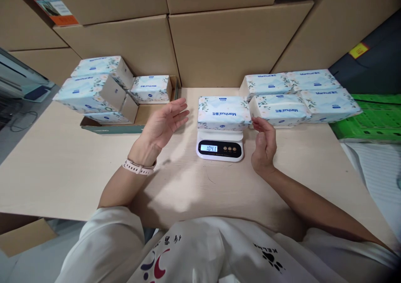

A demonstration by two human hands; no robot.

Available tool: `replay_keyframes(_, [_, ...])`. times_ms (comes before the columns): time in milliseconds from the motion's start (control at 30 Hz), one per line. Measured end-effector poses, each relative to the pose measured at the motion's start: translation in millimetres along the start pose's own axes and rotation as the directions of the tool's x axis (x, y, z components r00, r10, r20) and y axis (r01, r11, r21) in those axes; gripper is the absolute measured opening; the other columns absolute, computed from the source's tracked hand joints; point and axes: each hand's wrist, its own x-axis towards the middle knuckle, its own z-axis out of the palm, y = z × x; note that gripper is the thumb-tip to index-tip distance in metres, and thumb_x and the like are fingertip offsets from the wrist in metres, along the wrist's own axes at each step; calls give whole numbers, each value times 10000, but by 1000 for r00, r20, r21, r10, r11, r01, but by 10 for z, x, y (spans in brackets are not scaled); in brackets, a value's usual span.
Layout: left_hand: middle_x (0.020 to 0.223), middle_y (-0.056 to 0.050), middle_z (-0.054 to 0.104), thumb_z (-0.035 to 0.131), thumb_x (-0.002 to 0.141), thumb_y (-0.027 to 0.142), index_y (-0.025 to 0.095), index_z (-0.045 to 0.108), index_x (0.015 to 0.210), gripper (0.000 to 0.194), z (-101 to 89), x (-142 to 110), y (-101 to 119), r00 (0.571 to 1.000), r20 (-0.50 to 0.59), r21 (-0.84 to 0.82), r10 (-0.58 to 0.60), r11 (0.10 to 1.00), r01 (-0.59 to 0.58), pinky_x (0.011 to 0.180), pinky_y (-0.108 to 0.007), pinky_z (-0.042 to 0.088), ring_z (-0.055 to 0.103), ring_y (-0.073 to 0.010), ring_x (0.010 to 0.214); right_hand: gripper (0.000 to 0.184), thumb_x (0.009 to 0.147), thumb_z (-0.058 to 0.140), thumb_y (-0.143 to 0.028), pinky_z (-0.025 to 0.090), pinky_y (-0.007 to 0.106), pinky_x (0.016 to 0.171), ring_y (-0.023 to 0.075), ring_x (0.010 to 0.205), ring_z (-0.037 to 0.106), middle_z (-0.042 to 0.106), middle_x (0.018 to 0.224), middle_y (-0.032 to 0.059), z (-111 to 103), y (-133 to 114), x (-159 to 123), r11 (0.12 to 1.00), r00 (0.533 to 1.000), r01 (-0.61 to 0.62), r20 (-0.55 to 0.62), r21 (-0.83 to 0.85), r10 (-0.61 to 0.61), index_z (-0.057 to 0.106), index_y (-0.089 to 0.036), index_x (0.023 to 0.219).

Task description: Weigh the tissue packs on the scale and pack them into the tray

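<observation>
A pale blue floral tissue pack [223, 112] lies on a small white digital scale [220, 147] at the middle of the table; its lit display reads 104.1. My left hand [163, 123] hovers open, palm turned up, a little left of the pack and holds nothing. My right hand [265, 144] is just right of the scale, fingers loosely curled and apart, fingertips close to the pack's right end, with nothing in it. A pale watch band sits on my left wrist.
Several tissue packs [300, 97] lie grouped at the right rear of the table. More packs [94, 87] are piled in and over a shallow cardboard tray [112, 127] at the left. Big cardboard boxes [225, 45] wall the back. A green crate [376, 116] stands far right.
</observation>
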Motion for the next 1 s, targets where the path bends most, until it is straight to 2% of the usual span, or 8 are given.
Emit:
replay_keyframes(267, [1486,-160,703,729,843,313,178,750,1211,392,5,7,-10,1000,-2,-8,-13,1000,13,1284,-508,490,602,-355,1500,515,1084,496,-604,539,607,1226,320,1388,681,711,1491,103,4,7,7,1000,999,12,34,-1,-12,645,-317,1485])
replay_keyframes(433, [1458,-148,715,734,824,312,188,749,1166,364,27,22,-31,1000,-10,-8,-21,1000,21,1279,-500,488,599,-341,1501,588,1068,507,-653,488,625,1295,330,1498,621,656,1594,99,11,21,8,999,996,-32,84,12,31,592,-333,1554])
replay_keyframes(667, [1558,-142,675,752,806,341,183,756,1133,364,84,-3,-77,998,28,30,-59,998,58,1345,-495,408,558,-341,1556,673,1069,495,-678,402,620,1370,322,1608,530,564,1706,105,-1,44,6,996,983,-87,165,12,83,506,-336,1649])
replay_keyframes(1000, [1685,-130,593,692,862,457,214,747,1210,429,133,25,-235,995,62,110,-78,991,71,1408,-513,284,446,-307,1665,707,1071,474,-712,384,625,1378,318,1627,504,532,1737,103,5,42,5,992,976,-108,181,-61,118,497,-342,1673])
